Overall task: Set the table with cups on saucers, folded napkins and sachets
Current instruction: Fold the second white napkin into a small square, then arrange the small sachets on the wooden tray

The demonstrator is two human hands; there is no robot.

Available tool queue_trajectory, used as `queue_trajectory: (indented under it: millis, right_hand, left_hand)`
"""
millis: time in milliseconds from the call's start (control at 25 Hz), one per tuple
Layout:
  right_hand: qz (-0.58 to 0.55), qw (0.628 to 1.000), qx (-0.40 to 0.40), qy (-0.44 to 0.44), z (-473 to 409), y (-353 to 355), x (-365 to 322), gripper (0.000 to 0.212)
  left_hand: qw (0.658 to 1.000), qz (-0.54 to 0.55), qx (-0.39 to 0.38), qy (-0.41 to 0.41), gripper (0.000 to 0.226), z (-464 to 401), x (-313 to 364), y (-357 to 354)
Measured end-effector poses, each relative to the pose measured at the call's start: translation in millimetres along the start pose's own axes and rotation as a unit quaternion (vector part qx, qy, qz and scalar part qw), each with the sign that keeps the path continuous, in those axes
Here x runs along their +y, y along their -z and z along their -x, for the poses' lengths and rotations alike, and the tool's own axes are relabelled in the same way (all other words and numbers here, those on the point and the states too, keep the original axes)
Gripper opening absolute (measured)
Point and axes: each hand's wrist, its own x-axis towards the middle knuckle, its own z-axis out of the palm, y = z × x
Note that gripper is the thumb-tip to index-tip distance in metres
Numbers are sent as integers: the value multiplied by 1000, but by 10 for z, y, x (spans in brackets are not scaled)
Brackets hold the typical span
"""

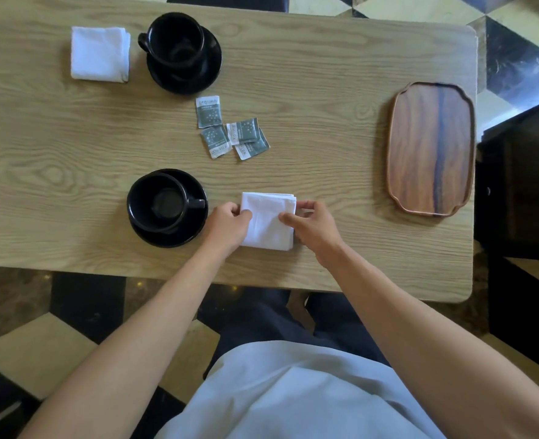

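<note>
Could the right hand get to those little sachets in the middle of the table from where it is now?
Probably yes. The sachets lie loose just beyond the napkin with bare table between, but the right hand is pinching that napkin.

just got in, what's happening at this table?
A person is setting a wooden table. The left hand and right hand pinch the near napkin beside the near cup, which stands on its saucer. The far cup and far napkin are already placed. Four sachets lie loose mid-table; the wooden tray holds nothing.
</note>
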Motion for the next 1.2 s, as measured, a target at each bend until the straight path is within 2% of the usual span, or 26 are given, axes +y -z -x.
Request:
queue_trajectory:
  millis: [120, 200, 280, 360, 440, 680, 800, 920, 1040, 1200]
  right_hand:
    - [78, 995, 46, 33, 38, -18, 39, 46]
    - [134, 981, 101, 93, 46, -21, 48, 37]
    - [177, 960, 124, 179, 75, -45, 55, 25]
    - [227, 937, 89, 250, 96, -95, 50, 18]
    - [264, 927, 55, 262, 58, -141, 42, 21]
    - [348, 919, 35, 182, -110, -181, -102, 30]
    - [418, 897, 39, 141, -155, -211, -317, 19]
    - [450, 870, 74, 188, -203, -270, -567, 13]
    - [413, 879, 74, 227, -334, -397, -866, 11]
    - [409, 869, 68, 270, -606, -607, -1202, 21]
  left_hand:
    - [991, -128, 21, -32, 19, 115, -39, -43]
    - [974, -165, 95, -123, 25, 198, -107, -87]
    - [918, -242, 151, -277, 36, 239, -205, -128]
    - [861, -310, 144, -377, 39, 220, -276, -189]
    - [852, -348, 103, -376, 44, 183, -318, -242]
    - [854, -395, 53, -336, 48, 112, -233, -216]
    - [855, -397, 44, -331, 40, 90, -85, -147]
    - [892, -312, 56, -321, 30, -53, 172, 7]
    - [920, -242, 80, -298, 29, -400, 497, 241]
    - [910, -289, 63, -290, 38, -888, 804, 561]
